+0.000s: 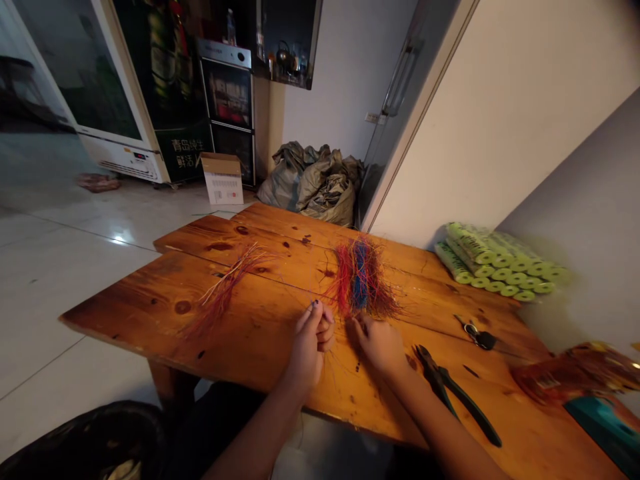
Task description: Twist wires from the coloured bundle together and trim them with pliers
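Both forearms reach forward from the lower edge of the head view and rest over the near part of a plank table (125, 313). The left hand (310, 347) is curled nearly closed, fingertips upward and gathered, and the right hand (377, 343) is angled inward, fingers drawn together and pointing down at the table. The grip of each is only partly visible: fine strands pass near both hands, but whether either has hold of them cannot be told. A wire bundle (361, 277) of red, blue and brown strands lies on the table, dense at its blue core and frayed at the edges. Its near end lies at 12 o'clock from the right hand, touching or just beside the fingertips, and at 1 o'clock from the left hand. Loose wires (230, 287), thinner and mostly red and pale, lie well apart at 10 o'clock from the left hand. Pliers (450, 393) with dark handles lie at 4 o'clock from the right hand, and a small dark tool (477, 337) lies at 2 o'clock. Green rolls (500, 263) are stacked at the table's far right corner, and sacks (313, 187) and a carton (223, 179) stand on the floor beyond the table.
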The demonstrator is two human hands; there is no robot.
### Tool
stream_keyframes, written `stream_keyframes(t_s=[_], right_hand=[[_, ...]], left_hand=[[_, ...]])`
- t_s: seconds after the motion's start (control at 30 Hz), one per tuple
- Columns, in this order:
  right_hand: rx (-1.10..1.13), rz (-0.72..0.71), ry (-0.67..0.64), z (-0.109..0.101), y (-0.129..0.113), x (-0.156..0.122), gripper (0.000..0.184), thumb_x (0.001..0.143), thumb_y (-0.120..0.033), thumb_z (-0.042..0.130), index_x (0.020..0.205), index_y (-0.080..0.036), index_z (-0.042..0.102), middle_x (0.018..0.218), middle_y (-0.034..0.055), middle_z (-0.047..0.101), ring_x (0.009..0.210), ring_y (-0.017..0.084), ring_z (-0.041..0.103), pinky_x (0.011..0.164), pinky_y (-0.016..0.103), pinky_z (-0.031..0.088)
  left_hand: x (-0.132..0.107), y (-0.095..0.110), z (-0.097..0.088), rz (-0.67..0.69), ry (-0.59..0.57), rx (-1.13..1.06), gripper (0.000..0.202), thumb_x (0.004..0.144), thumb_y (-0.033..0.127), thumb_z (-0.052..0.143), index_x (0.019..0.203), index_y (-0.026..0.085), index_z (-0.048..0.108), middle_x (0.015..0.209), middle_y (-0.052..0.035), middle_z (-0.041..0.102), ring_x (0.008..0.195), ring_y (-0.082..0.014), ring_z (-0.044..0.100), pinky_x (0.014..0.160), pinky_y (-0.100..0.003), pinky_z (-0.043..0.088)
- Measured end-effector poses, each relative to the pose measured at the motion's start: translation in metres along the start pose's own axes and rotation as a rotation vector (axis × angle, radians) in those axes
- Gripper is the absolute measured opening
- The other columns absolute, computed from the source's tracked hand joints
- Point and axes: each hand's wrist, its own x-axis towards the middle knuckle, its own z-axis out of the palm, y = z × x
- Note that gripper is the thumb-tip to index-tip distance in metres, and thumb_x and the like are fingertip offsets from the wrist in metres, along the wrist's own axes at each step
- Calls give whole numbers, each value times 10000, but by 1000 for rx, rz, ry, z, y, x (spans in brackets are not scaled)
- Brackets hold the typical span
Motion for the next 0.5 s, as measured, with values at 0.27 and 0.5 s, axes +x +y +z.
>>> stream_keyframes(t_s=[0.27,0.5], right_hand=[[281,79,120,-1,9,-6,356,891,-410,339,1010,-273,646,733,66,712,703,240,669,552,265,373],[565,58,288,-15,10,-25,353,862,-417,393,871,-189,662,619,34,658,534,171,600,533,240,396]], left_hand=[[2,-4,-4,-32,29,20,313,764,410,592,630,153,475,497,101,153,408,-35,72,362,-163,71],[7,-27,-13,-345,61,24,320,720,409,639,661,110,538,486,105,183,392,-17,115,364,-154,83]])
